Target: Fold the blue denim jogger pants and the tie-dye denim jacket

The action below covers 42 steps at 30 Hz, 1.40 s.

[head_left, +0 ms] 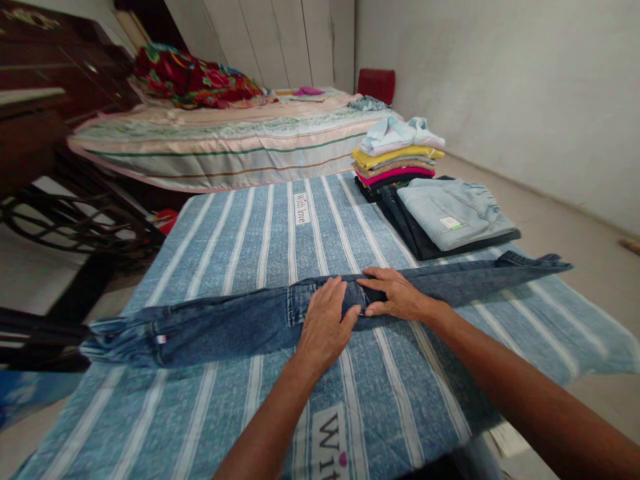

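Note:
A pair of dark blue jeans (pixel 225 327) lies lengthwise across the table, its legs laid together in one long strip. The gathered waistband end points left and the leg end tapers off to the right. My left hand (pixel 325 320) rests flat on the jeans near the middle, by a patch pocket, with fingers stretched out. Just to its right, my right hand (pixel 395 293) lies on the fabric with fingers spread, the two thumbs close together. Neither hand grips the cloth.
A blue striped cloth (pixel 240 233) covers the table. At the back right sit folded light jeans (pixel 455 210) on dark trousers, beside a stack of folded clothes (pixel 397 160). Behind is a bed (pixel 240 147) with a red floral blanket (pixel 195 77). A treadle stand (pixel 65 220) is at left.

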Available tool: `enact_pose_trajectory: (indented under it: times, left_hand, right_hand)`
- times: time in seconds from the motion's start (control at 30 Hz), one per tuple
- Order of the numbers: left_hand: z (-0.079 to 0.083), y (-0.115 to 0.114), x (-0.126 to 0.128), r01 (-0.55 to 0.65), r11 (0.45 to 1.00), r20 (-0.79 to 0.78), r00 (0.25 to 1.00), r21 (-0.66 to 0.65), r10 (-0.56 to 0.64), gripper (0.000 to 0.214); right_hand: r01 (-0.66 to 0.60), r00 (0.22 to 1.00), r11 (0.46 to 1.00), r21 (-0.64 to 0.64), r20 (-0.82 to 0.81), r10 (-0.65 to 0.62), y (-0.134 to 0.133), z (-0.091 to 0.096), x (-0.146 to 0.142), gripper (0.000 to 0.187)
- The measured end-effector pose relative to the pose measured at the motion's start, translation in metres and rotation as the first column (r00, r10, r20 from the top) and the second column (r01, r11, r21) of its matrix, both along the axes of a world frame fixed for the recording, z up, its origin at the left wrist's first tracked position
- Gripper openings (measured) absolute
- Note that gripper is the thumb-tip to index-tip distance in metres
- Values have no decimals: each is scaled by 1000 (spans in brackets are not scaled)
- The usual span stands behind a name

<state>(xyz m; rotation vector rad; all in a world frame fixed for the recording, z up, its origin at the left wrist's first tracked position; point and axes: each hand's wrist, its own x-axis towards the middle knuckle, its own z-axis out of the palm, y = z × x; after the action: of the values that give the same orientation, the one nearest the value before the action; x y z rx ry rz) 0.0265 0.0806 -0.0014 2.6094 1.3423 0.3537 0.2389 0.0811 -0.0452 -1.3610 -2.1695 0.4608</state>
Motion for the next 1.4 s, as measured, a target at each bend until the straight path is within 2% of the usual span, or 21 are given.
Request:
enact_pose_trajectory:
  times: [0.07,0.17,0.27,0.37,0.6,0.73,0.87,1.03,1.17,1.27,1.4]
  left_hand:
    - [2,3,-6,-54,995,-63,996,80,59,44]
    - [1,5,-16,-105,982,-202,970,157,136,52]
    - [-4,7,-23,-98,980,-272,952,173,143,59]
    - [-3,8,-27,-94,984,-292,947,153,136,57]
    - [26,21,-30,-9,998,-281,959,68,28,44]
    - [39,31,-26,36,998,-319,948,60,-15,47]
    - [45,39,-25,72,997,-318,946,38,-56,50]
    - [48,51,-27,63,995,-277,958,-75,-81,52]
    - [52,58,-28,105,981,-261,954,-163,-146,47]
    - [56,57,-30,150,972,-234,953,-181,-191,40]
    - [63,48,-33,228,960,-205,944,-161,-258,33]
  right_hand:
    - [4,1000,1000,0,8,-4,0,0,0,70]
    - [8,1000,1000,2,23,-8,0,-1,0,69]
    - [8,1000,1000,15,17,-8,0,-1,-1,68]
    - [33,999,999,10,0,-33,-1,2,-2,66]
    - [41,993,998,-44,111,-36,4,18,-6,77]
    - [17,986,995,-95,168,0,9,29,-7,76]
    - [-53,972,992,-114,222,77,13,36,-7,77]
    - [-66,965,989,-132,242,97,16,42,-9,75]
    - [-92,969,994,-63,222,104,13,42,-10,72]
    - [-97,979,995,-16,177,98,8,41,-11,70]
    - [-78,990,997,16,122,75,1,41,-13,56]
